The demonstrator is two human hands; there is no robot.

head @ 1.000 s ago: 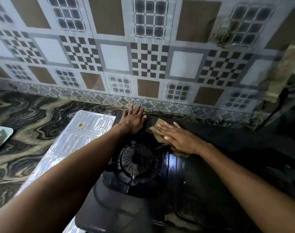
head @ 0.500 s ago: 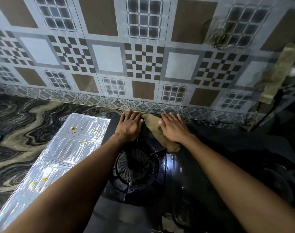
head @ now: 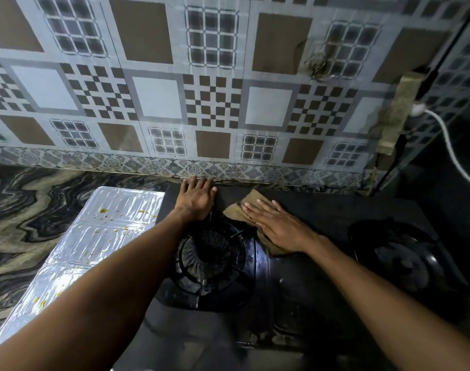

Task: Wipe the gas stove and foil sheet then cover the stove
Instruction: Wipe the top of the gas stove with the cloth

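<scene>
A black two-burner gas stove [head: 295,303] fills the lower middle of the view, with its left burner [head: 207,257] just below my hands and its right burner [head: 405,261] in shadow. My left hand [head: 196,199] rests flat on the stove's far left corner, fingers straight. My right hand [head: 279,226] presses flat on a brown cloth [head: 240,208] lying on the stove top between the burners. A shiny foil sheet [head: 94,236] with yellow food specks lies on the counter left of the stove.
A patterned tiled wall [head: 215,103] rises right behind the stove. The dark marbled counter [head: 27,210] extends to the left. A taped socket with a white plug and cable [head: 426,116] hangs at the right wall.
My right hand has slid the cloth rightward and nearer, away from the back edge beside my left hand. My left hand has stayed on the far left corner.
</scene>
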